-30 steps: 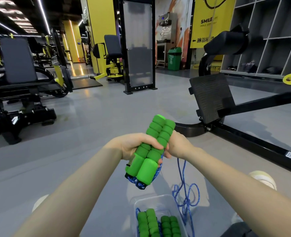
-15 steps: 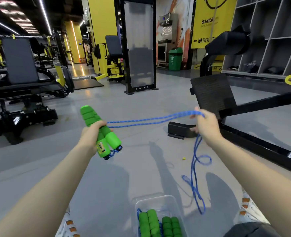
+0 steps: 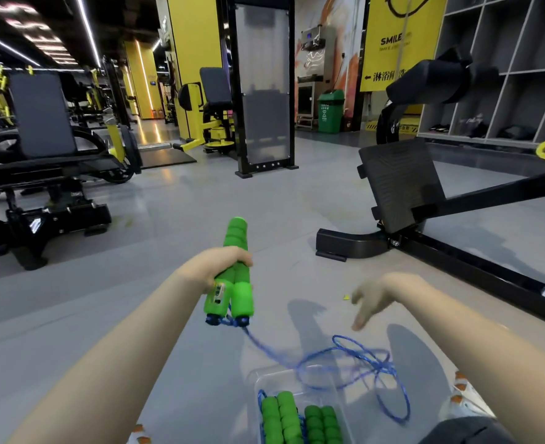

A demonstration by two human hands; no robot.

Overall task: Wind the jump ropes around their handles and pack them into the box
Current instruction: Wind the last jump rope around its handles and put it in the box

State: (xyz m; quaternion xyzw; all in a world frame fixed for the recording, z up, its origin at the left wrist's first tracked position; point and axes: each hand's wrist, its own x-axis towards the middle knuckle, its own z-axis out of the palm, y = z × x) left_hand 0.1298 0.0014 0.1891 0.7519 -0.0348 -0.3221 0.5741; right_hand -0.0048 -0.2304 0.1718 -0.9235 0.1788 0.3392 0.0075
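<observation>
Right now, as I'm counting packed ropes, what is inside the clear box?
Two pairs of green handles lie side by side in the clear box, blue cord beside the left pair. Whatever is under them is covered.

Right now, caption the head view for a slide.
Left hand grips both green handles; open right hand above loose blue rope draped over clear box.

yellow banner [image 3: 393,62]: "SMILE" | lower line: arrow, probably "淋浴间", partly hidden
</observation>
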